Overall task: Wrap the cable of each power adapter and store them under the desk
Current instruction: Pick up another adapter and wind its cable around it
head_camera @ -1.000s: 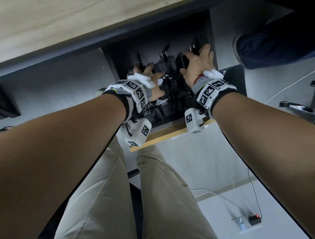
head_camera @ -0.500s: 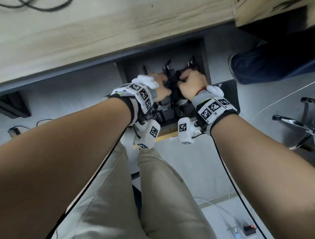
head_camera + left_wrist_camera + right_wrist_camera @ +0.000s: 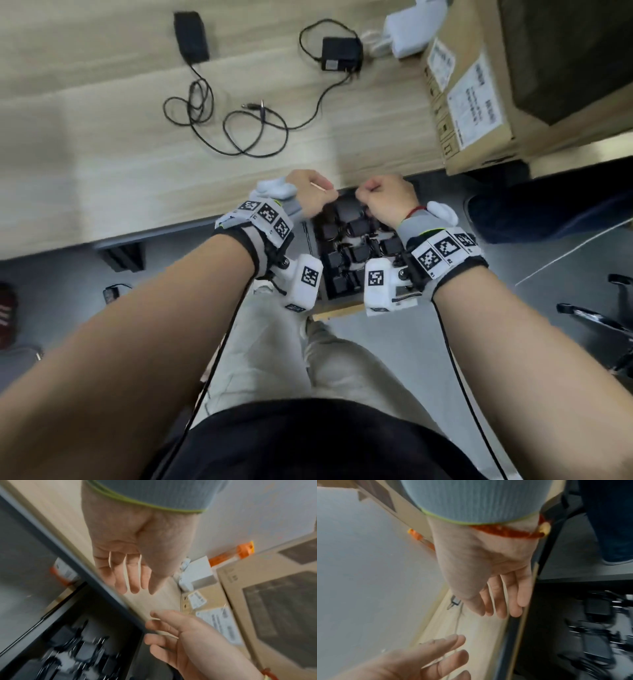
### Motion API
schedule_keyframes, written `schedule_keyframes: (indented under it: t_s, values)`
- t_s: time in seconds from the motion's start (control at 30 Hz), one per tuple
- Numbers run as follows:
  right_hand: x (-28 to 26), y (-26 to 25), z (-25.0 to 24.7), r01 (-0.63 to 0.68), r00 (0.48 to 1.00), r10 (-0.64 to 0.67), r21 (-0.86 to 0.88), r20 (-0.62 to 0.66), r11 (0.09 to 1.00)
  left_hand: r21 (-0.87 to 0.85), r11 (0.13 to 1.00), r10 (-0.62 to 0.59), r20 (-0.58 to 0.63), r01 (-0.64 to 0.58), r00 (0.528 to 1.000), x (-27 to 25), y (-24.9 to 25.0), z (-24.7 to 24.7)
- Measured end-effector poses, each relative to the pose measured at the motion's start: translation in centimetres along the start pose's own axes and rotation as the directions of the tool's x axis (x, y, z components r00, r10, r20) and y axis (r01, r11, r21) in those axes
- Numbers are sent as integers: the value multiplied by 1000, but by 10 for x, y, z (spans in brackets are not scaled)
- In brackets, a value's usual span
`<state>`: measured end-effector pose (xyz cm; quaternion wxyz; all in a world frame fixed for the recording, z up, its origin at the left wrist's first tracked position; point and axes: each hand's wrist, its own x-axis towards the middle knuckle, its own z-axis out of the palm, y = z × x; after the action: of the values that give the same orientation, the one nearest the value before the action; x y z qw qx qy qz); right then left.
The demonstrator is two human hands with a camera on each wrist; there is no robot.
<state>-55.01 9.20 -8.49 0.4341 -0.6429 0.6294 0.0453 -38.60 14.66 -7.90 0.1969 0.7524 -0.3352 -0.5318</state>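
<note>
Both forearms reached forward side by side, each wrist strapped in a tagged band. The left hand point(image 3: 310, 193) hung just at the desk's point(image 3: 171, 178) front edge, and the right hand point(image 3: 385, 198) sat close beside it, the two nearly knuckle to knuckle. From overhead they looked loosely curled; the wrist views showed the left fingers point(image 3: 132, 580) and the right fingers point(image 3: 501, 601) extended and relaxed, palms empty, gripping nothing.
</note>
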Motion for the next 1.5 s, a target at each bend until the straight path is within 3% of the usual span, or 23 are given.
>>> schedule_keyframes:
  t_s: [0.17,0.3,0.43,0.57,0.8,1.0,1.2,1.3,1.4,1.5]
  values:
    - [13,-67,-12,78,995,-76,34,-64,996,-108,994,-22,-97,11,995,-3,15,-67]
    - [33,-128,-8,142,990,-143,46,6,989,-134,991,-35,-262,0,965,11,12,-126]
    - [60,-193,6,202,979,-203,38,0,979,-151,988,-68,-323,20,944,38,8,-186]
    - [94,-252,26,189,982,-189,5,14,982,-117,991,-99,-339,62,936,71,2,-234]
    - [153,-317,67,164,986,-164,-10,28,986,-136,985,-134,-233,104,963,115,-14,-279]
    - [194,-343,99,109,993,-101,-143,61,984,-94,991,-110,-215,92,970,135,-28,-303]
    - [206,-350,125,102,992,-122,-347,-37,932,-51,995,-91,-144,84,985,150,-46,-315]
    - [204,-348,124,77,997,-76,-394,18,916,-58,992,-116,-107,110,987,148,-47,-313]
    - [195,-340,117,85,996,-79,-338,32,937,-74,991,-118,-70,113,991,142,-39,-308]
    - [169,-328,107,156,988,-153,-147,33,977,-188,977,-108,-47,98,993,129,-25,-299]
